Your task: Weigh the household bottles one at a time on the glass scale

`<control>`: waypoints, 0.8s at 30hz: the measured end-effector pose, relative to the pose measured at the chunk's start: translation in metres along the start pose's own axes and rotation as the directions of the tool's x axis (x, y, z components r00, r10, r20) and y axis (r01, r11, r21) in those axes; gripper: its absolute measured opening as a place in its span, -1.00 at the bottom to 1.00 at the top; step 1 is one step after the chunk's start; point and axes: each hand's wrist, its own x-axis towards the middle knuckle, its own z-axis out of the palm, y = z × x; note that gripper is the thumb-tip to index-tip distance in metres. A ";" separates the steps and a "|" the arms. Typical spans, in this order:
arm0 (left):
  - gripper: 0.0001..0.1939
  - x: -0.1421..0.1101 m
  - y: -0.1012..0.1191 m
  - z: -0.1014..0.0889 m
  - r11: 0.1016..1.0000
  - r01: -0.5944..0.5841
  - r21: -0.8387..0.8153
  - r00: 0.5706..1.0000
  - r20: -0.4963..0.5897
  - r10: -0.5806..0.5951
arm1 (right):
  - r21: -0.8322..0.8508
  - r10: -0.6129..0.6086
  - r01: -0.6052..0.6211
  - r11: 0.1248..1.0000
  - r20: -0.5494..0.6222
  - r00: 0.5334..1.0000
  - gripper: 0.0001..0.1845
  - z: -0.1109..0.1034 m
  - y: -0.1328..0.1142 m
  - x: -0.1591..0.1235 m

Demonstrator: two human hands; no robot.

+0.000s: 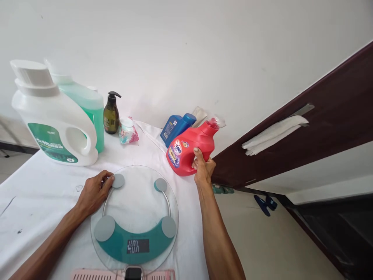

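My right hand (204, 167) is wrapped round the handle of a red OMO laundry detergent bottle (190, 149), which leans to the right near the table's far right edge. My left hand (94, 192) has its fingers curled at the upper left rim of a round glass bathroom scale (136, 202), beside a grey foot pad. The scale lies on the white cloth with its display (138, 246) lit; the digits look upside down. Behind the red bottle is a blue bottle (177, 128), partly hidden.
On the left stand a large white detergent jug (55, 116), a green liquid bottle (100, 120), a dark pump bottle (111, 114) and a small patterned pack (128, 132). A pink-strapped watch (133, 273) lies in front. White cloth hangs on the door handle (275, 134) at right.
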 end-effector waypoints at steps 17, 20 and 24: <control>-0.62 -0.001 0.003 -0.001 0.999 -0.045 0.012 0.999 0.002 0.045 | 0.289 -0.141 0.088 0.953 0.170 0.975 -0.36 -0.040 -0.104 -0.094; -0.62 -0.002 0.002 -0.002 0.999 -0.048 -0.004 0.999 0.004 0.048 | 0.316 -0.081 -0.003 0.949 0.250 0.965 -0.26 -0.029 -0.098 -0.118; -0.62 -0.002 -0.001 -0.001 0.998 -0.055 -0.030 0.998 0.000 0.056 | 0.331 -0.104 -0.039 0.943 0.404 0.909 -0.23 -0.015 -0.085 -0.145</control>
